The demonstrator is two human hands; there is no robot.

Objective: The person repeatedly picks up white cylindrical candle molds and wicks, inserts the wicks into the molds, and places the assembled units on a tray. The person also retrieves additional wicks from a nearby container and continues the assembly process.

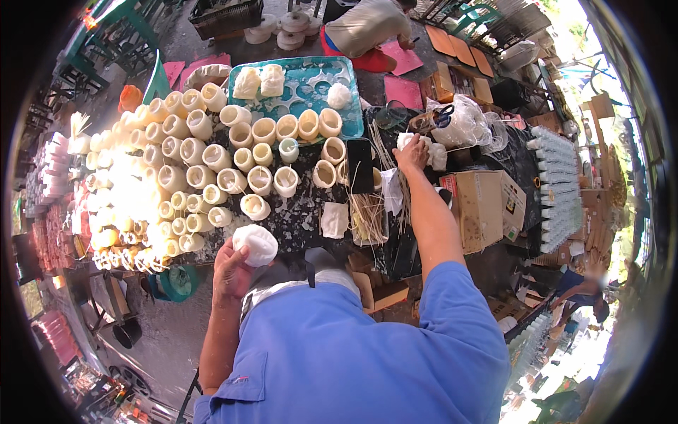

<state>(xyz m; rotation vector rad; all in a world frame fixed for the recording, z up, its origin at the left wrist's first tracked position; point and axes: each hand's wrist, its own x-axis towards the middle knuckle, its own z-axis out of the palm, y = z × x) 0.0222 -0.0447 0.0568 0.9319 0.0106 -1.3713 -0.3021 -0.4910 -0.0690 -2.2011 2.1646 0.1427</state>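
While the left hand (229, 272) is gripping a white wax lump (256, 244), fingers curled around it, right hand (412, 154) is pinching white cloth (432, 152) on the bench (304, 212).

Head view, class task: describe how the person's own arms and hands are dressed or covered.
Both hands, left hand and right hand, are bare, without gloves. The forearms are bare too. A blue short-sleeved shirt covers the upper arms; no watch or rings are visible.
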